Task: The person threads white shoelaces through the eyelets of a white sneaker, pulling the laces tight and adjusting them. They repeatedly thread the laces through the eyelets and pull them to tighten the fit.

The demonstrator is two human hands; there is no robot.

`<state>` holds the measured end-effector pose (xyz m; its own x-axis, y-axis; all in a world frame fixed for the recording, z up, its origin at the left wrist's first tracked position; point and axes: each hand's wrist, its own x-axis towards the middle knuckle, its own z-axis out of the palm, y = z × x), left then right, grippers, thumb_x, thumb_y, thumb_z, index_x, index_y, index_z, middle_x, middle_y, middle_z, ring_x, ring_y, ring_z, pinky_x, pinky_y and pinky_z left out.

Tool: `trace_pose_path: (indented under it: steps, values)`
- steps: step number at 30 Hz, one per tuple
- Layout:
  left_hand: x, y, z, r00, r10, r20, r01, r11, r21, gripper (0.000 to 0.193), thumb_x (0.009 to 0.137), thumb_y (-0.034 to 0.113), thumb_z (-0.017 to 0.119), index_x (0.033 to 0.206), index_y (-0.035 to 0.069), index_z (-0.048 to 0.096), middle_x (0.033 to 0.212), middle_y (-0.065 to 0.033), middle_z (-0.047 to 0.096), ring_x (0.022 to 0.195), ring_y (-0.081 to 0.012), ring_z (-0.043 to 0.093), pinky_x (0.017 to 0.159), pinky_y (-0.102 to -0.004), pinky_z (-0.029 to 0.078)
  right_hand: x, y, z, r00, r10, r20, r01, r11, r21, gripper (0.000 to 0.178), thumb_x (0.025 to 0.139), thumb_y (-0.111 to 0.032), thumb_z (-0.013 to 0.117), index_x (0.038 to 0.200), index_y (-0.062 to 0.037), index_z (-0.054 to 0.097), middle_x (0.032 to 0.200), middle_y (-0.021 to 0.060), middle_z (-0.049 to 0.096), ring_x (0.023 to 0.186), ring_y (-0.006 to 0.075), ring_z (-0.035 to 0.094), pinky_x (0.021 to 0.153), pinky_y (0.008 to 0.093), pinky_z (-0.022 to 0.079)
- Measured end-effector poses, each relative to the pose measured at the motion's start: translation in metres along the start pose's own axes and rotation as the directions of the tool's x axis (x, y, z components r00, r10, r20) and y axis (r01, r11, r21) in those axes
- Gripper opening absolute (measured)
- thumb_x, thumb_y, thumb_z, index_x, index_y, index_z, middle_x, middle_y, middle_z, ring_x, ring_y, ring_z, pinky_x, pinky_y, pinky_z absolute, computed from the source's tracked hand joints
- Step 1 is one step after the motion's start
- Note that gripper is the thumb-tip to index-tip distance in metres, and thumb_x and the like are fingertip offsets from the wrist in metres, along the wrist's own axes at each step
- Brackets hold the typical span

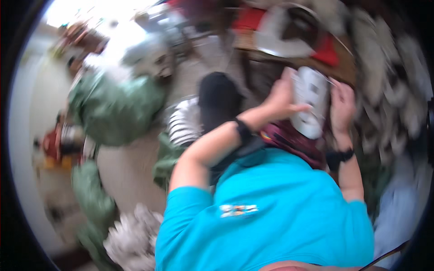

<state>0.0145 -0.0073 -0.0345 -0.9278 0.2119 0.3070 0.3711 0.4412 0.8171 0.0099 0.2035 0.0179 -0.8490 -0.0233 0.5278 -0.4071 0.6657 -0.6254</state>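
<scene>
My left hand point(285, 97) grips the left edge of a white oblong piece with rounded ends and a few dark marks point(311, 101), shaped much like a shoe sole. Its thumb lies across the face of the piece. At the opposite edge is my right hand point(342, 106), its fingers curled; motion blur hides what they pinch. The piece is held up over dark maroon cloth point(294, 140) on my lap. Both wrists wear black bands.
Ahead, a brown table point(346, 63) carries a white rounded thing with a dark middle point(271, 40) and red material point(325, 54). Pale elongated pieces are heaped on the right point(373, 67). Green sacks point(117, 108) and a greyish-white pile point(135, 235) lie on the left.
</scene>
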Motion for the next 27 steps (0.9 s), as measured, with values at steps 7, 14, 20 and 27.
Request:
trace_pose_path:
  steps: [7,14,20,27]
  values:
    - [-0.013,0.012,-0.008,0.995,-0.069,-0.067,0.069,0.998,-0.003,0.056,0.085,0.009,0.073,0.135,0.003,0.048,0.116,-0.0117,0.054,0.1,-0.0198,0.06,0.085,-0.0309,0.052,-0.037,0.009,-0.032,0.927,0.3,0.226,-0.363,0.87,0.333,0.012,0.087,-0.008,0.071,0.098,-0.006,0.075,0.088,0.0004,0.061,0.082,0.0089,0.061,0.075,0.0228,0.049]
    - [-0.006,0.038,-0.011,0.989,0.049,0.14,-0.027,0.987,-0.159,0.025,0.087,0.001,0.068,0.111,0.007,0.07,0.1,-0.0031,0.053,0.081,-0.0112,0.054,0.069,-0.0216,0.045,-0.045,0.001,-0.011,0.93,0.252,0.267,-0.347,0.844,0.41,0.007,0.086,-0.005,0.07,0.091,-0.0006,0.07,0.092,0.0034,0.057,0.085,0.0111,0.064,0.077,0.0253,0.054]
    - [-0.014,0.03,-0.01,0.974,0.089,0.208,-0.057,0.986,-0.157,0.032,0.088,-0.001,0.066,0.117,0.011,0.069,0.097,-0.003,0.051,0.083,-0.0118,0.053,0.071,-0.0229,0.045,-0.044,0.001,0.0,0.957,0.208,0.204,-0.266,0.907,0.325,0.01,0.081,-0.007,0.071,0.085,-0.0012,0.065,0.088,0.0078,0.056,0.078,0.0195,0.063,0.071,0.0293,0.055]
    - [-0.005,0.029,-0.02,0.946,0.079,0.314,-0.035,0.989,-0.141,0.036,0.085,-0.005,0.065,0.118,0.011,0.069,0.099,-0.0033,0.049,0.084,-0.0124,0.053,0.075,-0.0243,0.047,-0.033,-0.012,-0.011,0.949,0.007,0.316,-0.035,0.996,0.084,0.005,0.085,-0.001,0.068,0.087,-0.0009,0.063,0.092,0.0037,0.054,0.079,0.0106,0.06,0.068,0.026,0.051]
